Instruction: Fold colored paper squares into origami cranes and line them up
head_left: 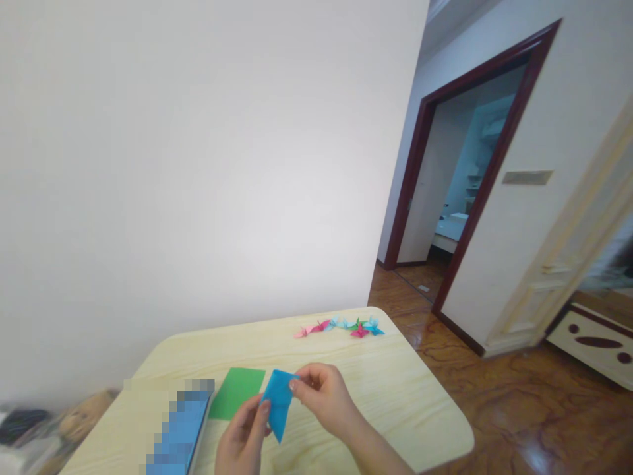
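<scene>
A folded piece of blue origami paper (279, 402) is held up over the table between both hands. Its lower end comes to a point. My left hand (244, 432) pinches the paper's left edge between thumb and fingers. At the upper right corner, the thumb and fingers of my right hand (324, 396) grip it. Behind my left hand lies a green sheet of paper (237, 392), flat on the tabletop. Several small folded paper cranes (360, 330) in pink, red, light blue, green and blue sit in a row near the far edge.
The pale wood-grain table (420, 409) has rounded corners and stands near a white wall (222, 165). A blue-screened device (180, 429), partly pixelated, lies at the left. A dark red door frame (487, 198) and a brown floor (519, 396) are to the right.
</scene>
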Action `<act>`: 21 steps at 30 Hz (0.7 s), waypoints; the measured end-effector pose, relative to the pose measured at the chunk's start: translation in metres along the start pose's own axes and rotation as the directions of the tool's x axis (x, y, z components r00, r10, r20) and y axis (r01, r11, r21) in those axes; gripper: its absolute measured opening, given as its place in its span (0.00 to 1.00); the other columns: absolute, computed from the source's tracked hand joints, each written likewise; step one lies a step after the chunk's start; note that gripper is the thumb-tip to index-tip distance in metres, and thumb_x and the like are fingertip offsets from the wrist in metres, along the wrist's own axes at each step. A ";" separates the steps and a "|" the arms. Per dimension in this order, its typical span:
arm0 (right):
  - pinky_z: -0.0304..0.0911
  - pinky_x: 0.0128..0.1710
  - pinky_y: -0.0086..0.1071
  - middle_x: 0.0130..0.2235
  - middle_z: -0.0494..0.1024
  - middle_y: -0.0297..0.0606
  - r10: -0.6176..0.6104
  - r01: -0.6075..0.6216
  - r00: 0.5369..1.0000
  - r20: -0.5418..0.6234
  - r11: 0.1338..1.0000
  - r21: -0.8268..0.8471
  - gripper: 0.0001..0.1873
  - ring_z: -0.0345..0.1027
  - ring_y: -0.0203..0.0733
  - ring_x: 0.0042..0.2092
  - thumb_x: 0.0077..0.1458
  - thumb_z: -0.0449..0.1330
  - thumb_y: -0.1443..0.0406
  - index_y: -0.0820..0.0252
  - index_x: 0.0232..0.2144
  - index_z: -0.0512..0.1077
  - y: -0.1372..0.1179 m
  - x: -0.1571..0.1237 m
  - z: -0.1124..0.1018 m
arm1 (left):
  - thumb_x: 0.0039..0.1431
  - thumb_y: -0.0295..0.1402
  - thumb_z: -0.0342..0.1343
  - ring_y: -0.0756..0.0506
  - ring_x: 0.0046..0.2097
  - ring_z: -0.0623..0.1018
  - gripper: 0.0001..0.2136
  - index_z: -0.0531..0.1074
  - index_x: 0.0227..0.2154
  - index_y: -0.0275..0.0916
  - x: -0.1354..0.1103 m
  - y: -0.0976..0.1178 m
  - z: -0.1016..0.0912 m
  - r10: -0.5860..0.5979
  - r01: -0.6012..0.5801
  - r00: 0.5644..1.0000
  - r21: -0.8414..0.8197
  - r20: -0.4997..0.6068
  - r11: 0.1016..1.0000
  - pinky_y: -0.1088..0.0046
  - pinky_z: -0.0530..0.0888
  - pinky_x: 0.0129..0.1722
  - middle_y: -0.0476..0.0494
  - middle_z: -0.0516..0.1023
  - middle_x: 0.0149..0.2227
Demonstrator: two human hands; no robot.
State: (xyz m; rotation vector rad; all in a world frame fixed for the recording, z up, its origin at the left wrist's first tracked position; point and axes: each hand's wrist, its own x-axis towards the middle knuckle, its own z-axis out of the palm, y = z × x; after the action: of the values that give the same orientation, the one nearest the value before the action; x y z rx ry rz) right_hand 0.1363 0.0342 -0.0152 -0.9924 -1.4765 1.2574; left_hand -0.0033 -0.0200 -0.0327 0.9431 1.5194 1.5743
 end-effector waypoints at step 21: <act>0.58 0.21 0.26 0.21 0.66 0.30 0.080 -0.080 0.995 0.055 0.997 -0.005 0.13 0.60 0.33 0.22 0.46 0.59 0.57 0.63 0.25 0.69 0.013 0.004 -0.001 | 0.34 0.52 0.62 0.50 0.22 0.70 0.21 0.74 0.24 0.38 0.004 -0.003 0.001 -0.030 0.037 0.993 -0.056 0.114 0.998 0.77 0.68 0.23 0.51 0.75 0.21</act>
State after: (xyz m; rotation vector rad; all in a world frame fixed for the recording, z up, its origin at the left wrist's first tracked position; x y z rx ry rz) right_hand 0.1365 0.0408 -0.0278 -1.0348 -1.4934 1.3505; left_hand -0.0037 -0.0160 -0.0358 0.9525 1.3968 1.5078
